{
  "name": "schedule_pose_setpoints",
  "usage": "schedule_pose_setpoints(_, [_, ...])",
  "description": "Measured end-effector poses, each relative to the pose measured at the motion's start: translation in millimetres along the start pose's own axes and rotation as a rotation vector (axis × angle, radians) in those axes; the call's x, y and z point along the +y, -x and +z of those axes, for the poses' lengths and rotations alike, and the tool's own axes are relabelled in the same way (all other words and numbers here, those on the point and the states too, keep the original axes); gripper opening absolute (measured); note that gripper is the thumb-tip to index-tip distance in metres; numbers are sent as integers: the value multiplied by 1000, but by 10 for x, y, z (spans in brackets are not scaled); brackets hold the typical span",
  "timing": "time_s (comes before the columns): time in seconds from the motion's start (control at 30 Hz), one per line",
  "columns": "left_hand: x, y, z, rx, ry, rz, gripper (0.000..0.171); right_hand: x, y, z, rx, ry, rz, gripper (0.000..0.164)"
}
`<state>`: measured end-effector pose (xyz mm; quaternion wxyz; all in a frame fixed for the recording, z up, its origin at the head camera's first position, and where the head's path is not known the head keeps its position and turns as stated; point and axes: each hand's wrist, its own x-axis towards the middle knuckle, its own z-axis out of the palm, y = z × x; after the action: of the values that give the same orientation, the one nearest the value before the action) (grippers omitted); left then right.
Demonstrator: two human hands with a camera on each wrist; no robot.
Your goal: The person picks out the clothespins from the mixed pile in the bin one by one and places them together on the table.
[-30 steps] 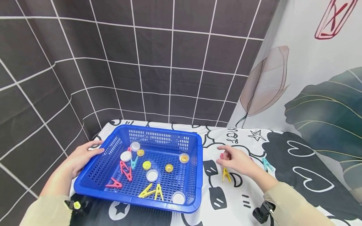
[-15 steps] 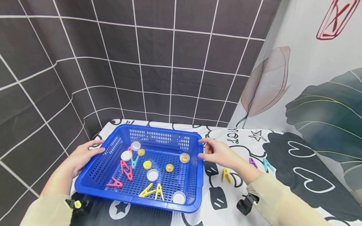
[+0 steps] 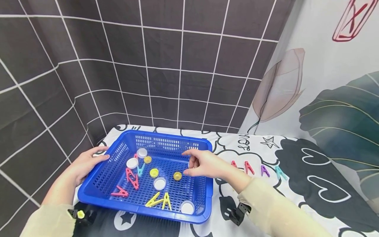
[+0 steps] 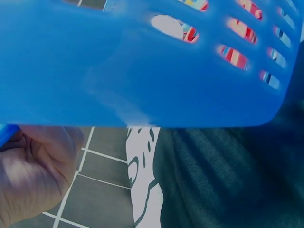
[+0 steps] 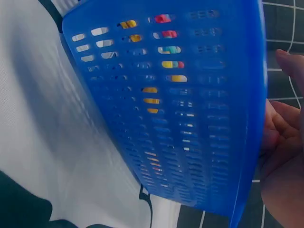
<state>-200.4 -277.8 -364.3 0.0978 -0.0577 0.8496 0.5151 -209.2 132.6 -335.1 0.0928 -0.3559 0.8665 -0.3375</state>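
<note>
A blue plastic basket (image 3: 142, 210) stands in the middle of the head view. My left hand (image 3: 86, 164) grips its left rim, thumb on top. Over the basket's right side hovers my right hand (image 3: 204, 163), thumb and forefinger apart, with nothing visible between them. Just left of its thumb lies a small yellow cap (image 3: 177, 176). Inside the basket are several white caps, such as one cap (image 3: 159, 183) near the middle, pink clothespins (image 3: 119, 192), yellow clothespins (image 3: 166, 200) and a teal clothespin (image 3: 140, 170). The right hand hides one cap.
On the patterned cloth right of the basket lie two red clothespins (image 3: 249, 168), one partly behind the right arm, a purple clothespin (image 3: 265, 171) and a teal clothespin (image 3: 280, 172). Behind the basket hangs a dark gridded cloth (image 3: 160, 82).
My right hand has moved left from the clothespins on the cloth, past the basket's right rim, to above its inside. The forearm now covers the yellow clothespin there. My left hand stays put.
</note>
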Motion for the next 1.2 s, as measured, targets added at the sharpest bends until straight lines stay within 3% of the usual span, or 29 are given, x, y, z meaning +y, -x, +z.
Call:
schedule_pose_setpoints(0.27, [19, -5, 8, -13, 26, 1, 64, -62, -72, 80, -222, 69, 38, 66])
schedule_pose_setpoints(0.43, [19, -2, 6, -11, 23, 6, 63, -152, -125, 152, -314, 123, 28, 69])
schedule_pose_setpoints(0.8, [-2, 6, 11, -8, 37, 14, 63, -218, -243, 404, -442, 199, -62, 64])
schedule_pose_setpoints(0.97, [0, 13, 16, -3, 25, 17, 63, -242, -279, 533, -468, 300, -111, 62])
schedule_pose_setpoints(1.2, [4, 17, 21, 0, 29, 17, 63, -291, -271, 726, -484, 424, -87, 59])
